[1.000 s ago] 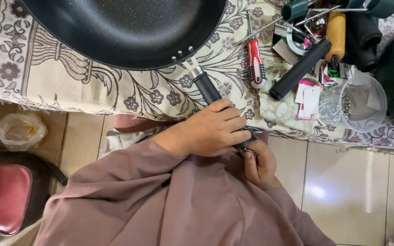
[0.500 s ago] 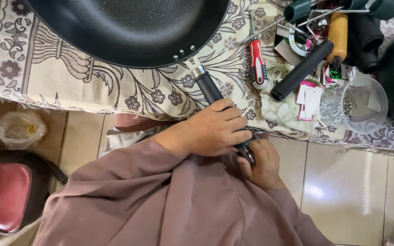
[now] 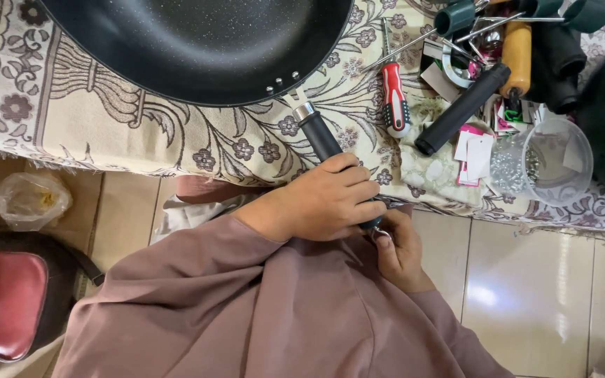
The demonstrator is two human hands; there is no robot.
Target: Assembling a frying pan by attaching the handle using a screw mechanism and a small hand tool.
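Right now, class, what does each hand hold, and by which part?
The left hand grips the black pan by its handle. The right hand touches the handle's end; its hold cannot be told.

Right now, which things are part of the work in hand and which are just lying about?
In hand: black pan; pan handle, gripped by left hand; right hand at the handle's end.
Lying about: red screwdriver; loose black handle; clear tub.

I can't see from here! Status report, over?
Left hand wrapped around pan handle. Right hand at handle's end. Pan on cloth. Nothing blocking.

Pan (image 3: 197, 42) slightly further right
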